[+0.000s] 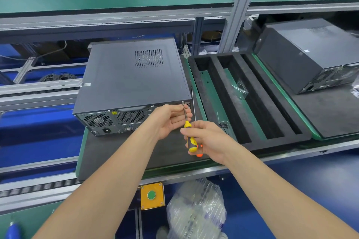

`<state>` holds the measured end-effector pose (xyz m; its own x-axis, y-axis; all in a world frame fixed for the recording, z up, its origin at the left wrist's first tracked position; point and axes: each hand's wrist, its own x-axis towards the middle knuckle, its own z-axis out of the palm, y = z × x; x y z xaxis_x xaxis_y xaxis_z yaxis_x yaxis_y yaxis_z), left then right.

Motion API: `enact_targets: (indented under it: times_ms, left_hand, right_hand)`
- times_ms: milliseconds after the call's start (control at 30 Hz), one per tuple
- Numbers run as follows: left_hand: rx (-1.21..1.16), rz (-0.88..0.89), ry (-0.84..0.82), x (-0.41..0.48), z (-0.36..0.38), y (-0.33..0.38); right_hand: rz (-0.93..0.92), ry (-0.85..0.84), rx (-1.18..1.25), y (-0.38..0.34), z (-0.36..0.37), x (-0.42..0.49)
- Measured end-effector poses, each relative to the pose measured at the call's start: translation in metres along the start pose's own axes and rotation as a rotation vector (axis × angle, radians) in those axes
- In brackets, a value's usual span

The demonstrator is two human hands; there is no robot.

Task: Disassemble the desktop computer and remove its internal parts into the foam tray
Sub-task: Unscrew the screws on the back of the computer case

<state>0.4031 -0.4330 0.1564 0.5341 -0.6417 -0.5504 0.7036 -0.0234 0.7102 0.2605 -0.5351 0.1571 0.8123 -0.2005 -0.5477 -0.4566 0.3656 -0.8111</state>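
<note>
Fingers (pixel 191 129) of the right hand (pixel 208 140) are curled round the yellow-and-black handle of one screwdriver (pixel 189 138), gripping it. Fingers (pixel 179 120) of the left hand (pixel 169 120) are nearly straight and lie behind the metal shaft, touching it without closing on it. The tip meets the upper right corner of the rear panel of the desktop computer (pixel 132 81).

Count: two computers, one foam tray, one screwdriver. The desktop computer lies on its side on a dark mat (pixel 116 153), cover on, rear panel with two fan grilles facing the near edge of the surface. The foam tray (pixel 217 91) sits just beside it to the right, with three long slots; one holds a small clear bag (pixel 240 87). The second computer (pixel 310 54) stands on its own mat towards the right edge.

Open room: bare mat between the rear panel and the near edge, where both hands work.
</note>
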Motion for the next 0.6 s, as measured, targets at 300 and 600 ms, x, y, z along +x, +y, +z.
enact_targets:
  times_ms: [300,600]
  left_hand:
    - [0.075,0.070,0.083,0.002,0.008,-0.004]
    - [0.021,0.074,0.060,0.007,0.009,-0.009]
  right_hand:
    - [-0.075,0.197,-0.243,-0.001,0.014,0.009]
    - [0.118,0.020,0.131,0.006,0.003,0.001]
